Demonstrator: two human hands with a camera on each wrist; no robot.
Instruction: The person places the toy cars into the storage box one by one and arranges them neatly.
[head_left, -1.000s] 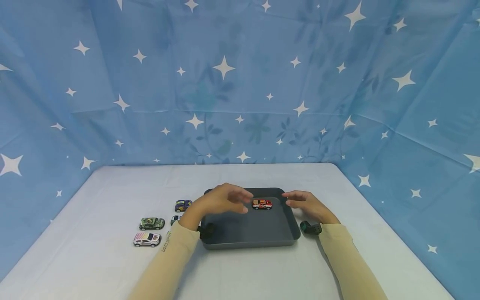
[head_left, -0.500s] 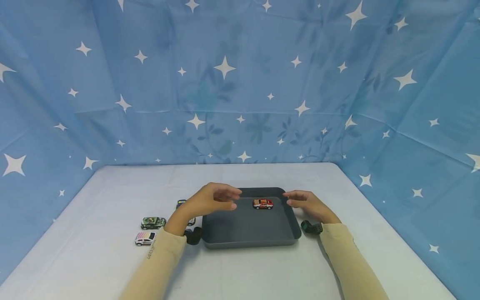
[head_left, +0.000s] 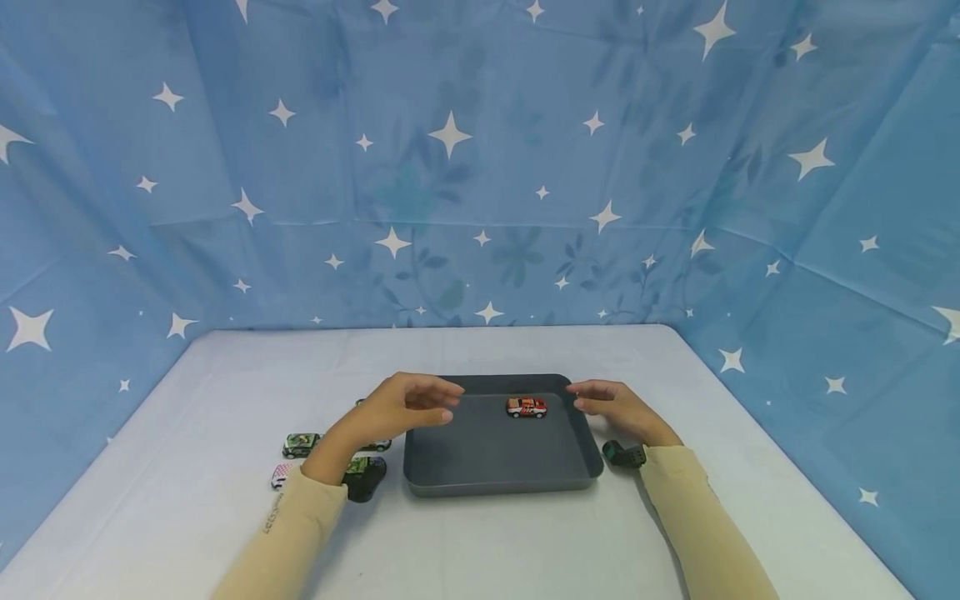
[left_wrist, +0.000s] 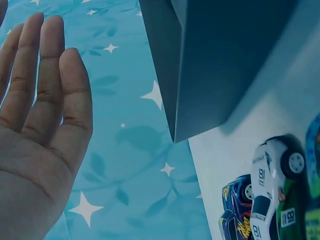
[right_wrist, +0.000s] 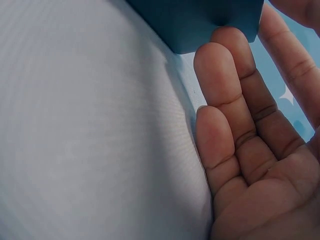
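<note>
The red car is sitting in the gray tray, pointing side to side, left of the nearer right hand. Whether that hand is gripping the tray, I can't tell. The left hand's loose fingers are holding nothing.

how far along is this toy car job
Looks done: a red, orange and white toy car sits inside the dark grey rectangular tray.
In hand: no car; the left hand is open and empty near the tray's left side, the right hand at its right rim.
Probably left, if they belong inside: the green camouflage car, white-and-pink car and dark blue car on the white table.
</note>
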